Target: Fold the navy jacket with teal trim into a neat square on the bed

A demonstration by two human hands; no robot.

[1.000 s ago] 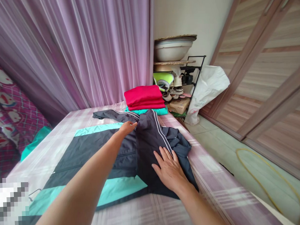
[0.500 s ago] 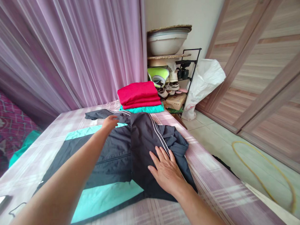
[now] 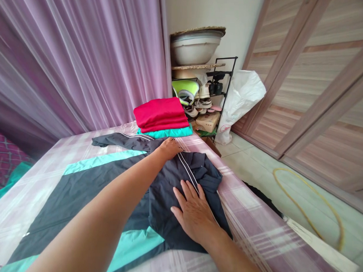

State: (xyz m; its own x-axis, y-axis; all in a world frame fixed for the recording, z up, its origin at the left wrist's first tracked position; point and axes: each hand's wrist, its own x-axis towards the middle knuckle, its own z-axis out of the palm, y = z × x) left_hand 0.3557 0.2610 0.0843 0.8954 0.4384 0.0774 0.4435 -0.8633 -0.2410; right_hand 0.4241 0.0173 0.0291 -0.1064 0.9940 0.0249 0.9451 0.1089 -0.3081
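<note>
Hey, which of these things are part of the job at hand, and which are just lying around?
In use: left hand, right hand, dark navy and teal jacket.

Lying about: folded red garment, folded teal garment, plaid bedsheet, white basin, shoe rack, white plastic bag.

Nothing legible anywhere — the markings on the cardboard box [image 3: 207, 122] are too small.
</note>
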